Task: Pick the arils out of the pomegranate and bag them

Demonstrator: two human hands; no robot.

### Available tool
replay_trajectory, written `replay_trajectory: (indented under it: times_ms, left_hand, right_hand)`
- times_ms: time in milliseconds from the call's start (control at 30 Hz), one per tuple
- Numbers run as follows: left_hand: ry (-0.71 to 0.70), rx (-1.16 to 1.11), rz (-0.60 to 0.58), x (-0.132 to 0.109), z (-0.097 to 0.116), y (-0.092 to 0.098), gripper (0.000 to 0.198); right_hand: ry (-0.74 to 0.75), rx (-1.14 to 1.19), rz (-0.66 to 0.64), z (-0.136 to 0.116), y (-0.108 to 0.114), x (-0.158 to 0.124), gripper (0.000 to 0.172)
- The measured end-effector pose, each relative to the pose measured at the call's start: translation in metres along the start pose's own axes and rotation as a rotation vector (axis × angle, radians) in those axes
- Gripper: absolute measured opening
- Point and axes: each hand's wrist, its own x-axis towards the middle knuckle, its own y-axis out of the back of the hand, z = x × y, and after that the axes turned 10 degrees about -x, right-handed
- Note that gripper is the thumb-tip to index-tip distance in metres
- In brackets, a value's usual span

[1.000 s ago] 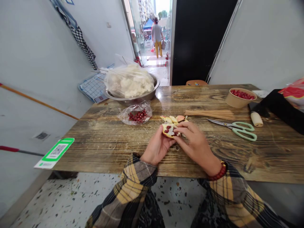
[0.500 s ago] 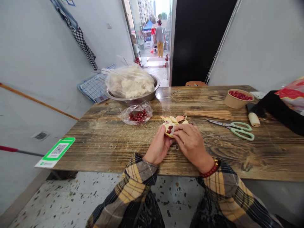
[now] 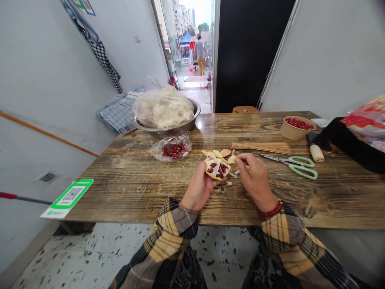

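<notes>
My left hand (image 3: 201,188) is closed around a cut piece of pomegranate (image 3: 218,168). Its open face is turned up, showing dark red seeds between white membranes. To the right of it, my right hand (image 3: 255,178) is apart from the fruit, thumb and fingertips pinched together; whatever is between them is hidden or too small to name. Yellowish pieces of pomegranate peel (image 3: 226,152) lie just behind the fruit, and small membrane scraps (image 3: 235,174) are scattered between the hands. A clear plastic bag (image 3: 156,151) holding red seeds (image 3: 174,150) rests to the left.
Behind the bag stands a metal basin (image 3: 168,131) with a plastic-covered white mass (image 3: 168,108). Thin wooden sticks (image 3: 261,147), green-handled scissors (image 3: 302,166) and a paper bowl (image 3: 294,131) of red seeds are at the right. A person (image 3: 200,52) is outside the doorway.
My right hand has moved away from the pomegranate to the right, its fingers still pinched. The fruit's seeded face is now in fuller view, with scraps visible beside it.
</notes>
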Motion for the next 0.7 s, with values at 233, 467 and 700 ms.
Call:
replay_trajectory:
  times_ms: [233, 467, 700]
  left_hand:
    - [0.008, -0.016, 0.009, 0.0, 0.005, -0.001, 0.035]
    - [0.03, -0.056, 0.008, -0.001, 0.007, -0.001, 0.032]
    - [-0.017, 0.13, 0.058, -0.001, 0.001, -0.001, 0.033]
  right_hand:
    - [0.003, 0.028, 0.011, 0.023, 0.01, 0.009, 0.023]
    - [-0.232, 0.436, -0.208, 0.01, 0.002, 0.003, 0.028]
    - [-0.442, 0.743, -0.46, -0.002, 0.002, 0.0, 0.041]
